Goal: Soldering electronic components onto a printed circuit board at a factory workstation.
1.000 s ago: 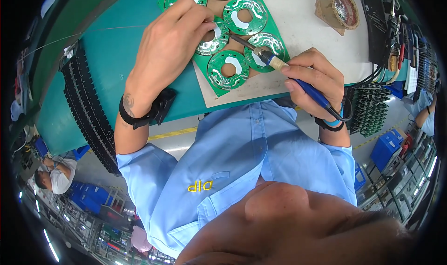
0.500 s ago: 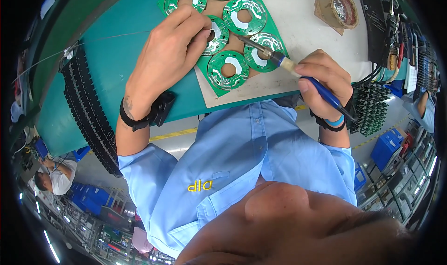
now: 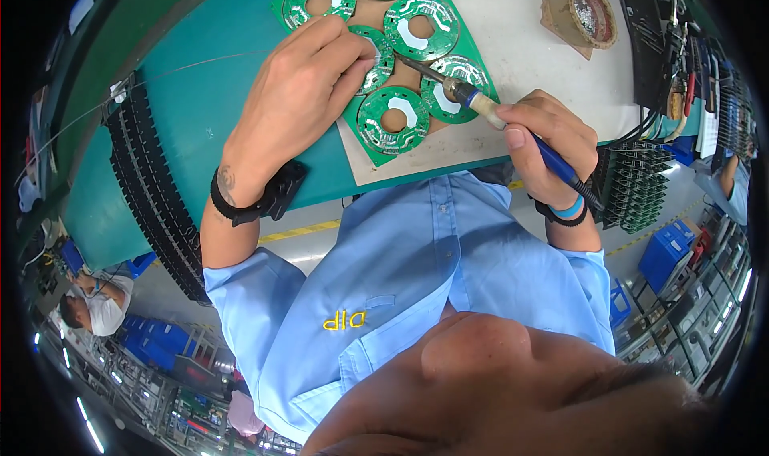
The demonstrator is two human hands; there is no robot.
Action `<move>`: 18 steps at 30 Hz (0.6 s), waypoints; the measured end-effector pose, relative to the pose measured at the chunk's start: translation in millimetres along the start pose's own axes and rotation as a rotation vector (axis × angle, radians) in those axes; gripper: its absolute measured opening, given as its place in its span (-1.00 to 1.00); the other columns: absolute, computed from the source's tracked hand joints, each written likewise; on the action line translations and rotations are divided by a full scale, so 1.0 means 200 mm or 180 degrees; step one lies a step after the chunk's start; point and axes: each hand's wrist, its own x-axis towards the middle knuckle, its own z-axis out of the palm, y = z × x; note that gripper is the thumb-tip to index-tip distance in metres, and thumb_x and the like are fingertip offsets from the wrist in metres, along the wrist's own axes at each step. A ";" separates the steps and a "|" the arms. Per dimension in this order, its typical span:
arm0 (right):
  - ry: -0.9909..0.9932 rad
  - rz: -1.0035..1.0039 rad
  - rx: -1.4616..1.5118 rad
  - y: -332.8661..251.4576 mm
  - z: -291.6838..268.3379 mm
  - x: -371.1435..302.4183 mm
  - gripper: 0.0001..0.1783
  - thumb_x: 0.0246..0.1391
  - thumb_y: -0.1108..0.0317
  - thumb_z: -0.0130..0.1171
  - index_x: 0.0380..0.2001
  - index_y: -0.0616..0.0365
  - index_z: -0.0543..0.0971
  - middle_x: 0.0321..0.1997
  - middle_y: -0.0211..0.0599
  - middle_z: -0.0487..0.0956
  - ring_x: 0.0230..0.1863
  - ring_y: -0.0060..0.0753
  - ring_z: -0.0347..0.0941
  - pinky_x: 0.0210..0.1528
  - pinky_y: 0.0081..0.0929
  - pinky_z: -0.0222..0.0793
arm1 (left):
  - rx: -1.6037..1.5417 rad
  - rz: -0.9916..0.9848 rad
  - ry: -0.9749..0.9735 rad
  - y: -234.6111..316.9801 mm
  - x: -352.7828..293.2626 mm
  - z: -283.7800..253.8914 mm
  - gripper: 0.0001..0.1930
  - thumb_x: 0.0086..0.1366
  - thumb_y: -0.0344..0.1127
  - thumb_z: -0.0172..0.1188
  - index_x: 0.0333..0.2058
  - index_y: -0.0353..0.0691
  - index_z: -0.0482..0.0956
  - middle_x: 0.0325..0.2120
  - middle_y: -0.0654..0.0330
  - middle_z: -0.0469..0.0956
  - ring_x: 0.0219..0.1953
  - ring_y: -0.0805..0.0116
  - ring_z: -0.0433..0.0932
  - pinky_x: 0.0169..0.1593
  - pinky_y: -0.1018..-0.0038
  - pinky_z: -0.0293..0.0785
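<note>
My left hand [image 3: 300, 91] hovers over the left side of a green circuit board panel [image 3: 376, 158], its thumb and fingers pinched together. A thin solder wire [image 3: 208, 59] runs from the left into this hand; its end at the fingertips is too fine to make out. My right hand [image 3: 554, 135] grips a soldering iron [image 3: 485, 106] with a blue and cream handle. The iron slants up and left, its tip close to the middle ring-shaped board [image 3: 379, 70], near my left fingertips. Whether tip and board touch, I cannot tell. My left fingers partly cover that ring.
The panel lies on a pale board [image 3: 529, 23] over a green mat [image 3: 188, 95]. A round brown pot [image 3: 591, 15] stands at the far right, near hanging tools [image 3: 685, 63]. Black ribbed strips [image 3: 156, 191] lie at left. Another person [image 3: 104, 304] is in the left background.
My left hand has shifted slightly right and down. The soldering iron has moved a little left, bringing its tip closer to the middle ring.
</note>
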 end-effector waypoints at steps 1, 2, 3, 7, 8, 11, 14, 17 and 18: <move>-0.0008 0.0018 -0.0003 0.00 0.00 0.00 -0.83 0.15 0.58 0.20 -0.18 0.43 0.63 -0.38 -0.05 0.67 -0.44 -0.28 0.53 -0.35 -0.42 0.44 | -0.0001 0.0001 -0.0001 0.00 0.00 0.00 -0.87 0.20 -0.54 0.34 -0.27 -0.35 0.63 -0.37 0.13 0.54 -0.30 0.15 0.56 -0.22 0.32 0.51; -0.0018 0.0036 -0.0005 0.00 0.00 0.00 -0.83 0.16 0.58 0.20 -0.18 0.43 0.63 -0.38 -0.05 0.67 -0.44 -0.28 0.53 -0.35 -0.43 0.44 | 0.0004 -0.0014 -0.0014 0.00 0.00 0.00 -0.87 0.20 -0.54 0.34 -0.26 -0.35 0.63 -0.37 0.13 0.54 -0.30 0.15 0.56 -0.22 0.32 0.51; -0.0028 0.0055 -0.0008 0.00 0.01 0.00 -0.83 0.16 0.58 0.20 -0.18 0.43 0.63 -0.38 -0.05 0.67 -0.44 -0.29 0.53 -0.36 -0.44 0.44 | 0.0009 -0.0030 -0.0026 0.00 0.00 0.00 -0.87 0.20 -0.54 0.34 -0.26 -0.35 0.63 -0.37 0.13 0.54 -0.30 0.15 0.56 -0.22 0.31 0.51; 0.0003 0.0122 0.0013 0.00 0.01 0.00 -0.83 0.16 0.58 0.20 -0.19 0.43 0.63 -0.37 -0.04 0.67 -0.44 -0.30 0.54 -0.36 -0.45 0.45 | 0.0006 -0.0035 -0.0026 0.01 0.00 0.01 -0.87 0.19 -0.55 0.34 -0.27 -0.36 0.63 -0.37 0.13 0.55 -0.31 0.14 0.56 -0.22 0.31 0.51; 0.0001 0.0120 0.0014 -0.01 0.01 0.00 -0.83 0.16 0.58 0.20 -0.19 0.43 0.63 -0.37 -0.04 0.67 -0.44 -0.30 0.54 -0.36 -0.45 0.45 | 0.0003 -0.0031 -0.0019 0.01 0.00 0.01 -0.87 0.19 -0.55 0.34 -0.27 -0.36 0.63 -0.38 0.12 0.55 -0.31 0.13 0.56 -0.22 0.30 0.51; 0.0036 0.0122 0.0005 -0.01 0.01 0.00 -0.84 0.18 0.57 0.18 -0.20 0.43 0.63 -0.38 -0.03 0.67 -0.43 -0.30 0.55 -0.36 -0.45 0.45 | 0.0056 -0.0008 0.0042 0.00 0.00 0.00 -0.86 0.19 -0.53 0.34 -0.26 -0.33 0.63 -0.38 0.12 0.54 -0.31 0.14 0.56 -0.22 0.35 0.50; 0.0188 0.0115 -0.0021 -0.02 0.00 -0.01 -0.84 0.20 0.55 0.18 -0.19 0.43 0.63 -0.39 -0.03 0.67 -0.42 -0.30 0.55 -0.36 -0.46 0.44 | 0.0297 -0.0061 0.0223 -0.02 0.01 -0.06 -0.88 0.19 -0.51 0.35 -0.28 -0.31 0.62 -0.39 0.11 0.54 -0.32 0.14 0.56 -0.22 0.34 0.49; 0.0300 0.0139 -0.0054 -0.02 -0.01 -0.02 -0.83 0.21 0.54 0.17 -0.19 0.44 0.63 -0.39 -0.04 0.66 -0.42 -0.30 0.55 -0.35 -0.47 0.44 | 0.0709 -0.0181 0.0529 -0.07 0.00 -0.12 -0.89 0.19 -0.49 0.34 -0.33 -0.30 0.59 -0.41 0.12 0.53 -0.33 0.11 0.54 -0.22 0.27 0.49; 0.0333 0.0160 -0.0056 -0.02 -0.02 -0.03 -0.83 0.21 0.54 0.16 -0.18 0.44 0.63 -0.39 -0.04 0.66 -0.41 -0.30 0.55 -0.35 -0.47 0.43 | 0.0222 -0.0664 0.0809 -0.12 -0.01 -0.12 -0.90 0.25 -0.45 0.33 -0.29 -0.29 0.60 -0.40 0.18 0.54 -0.33 0.23 0.53 -0.22 0.36 0.46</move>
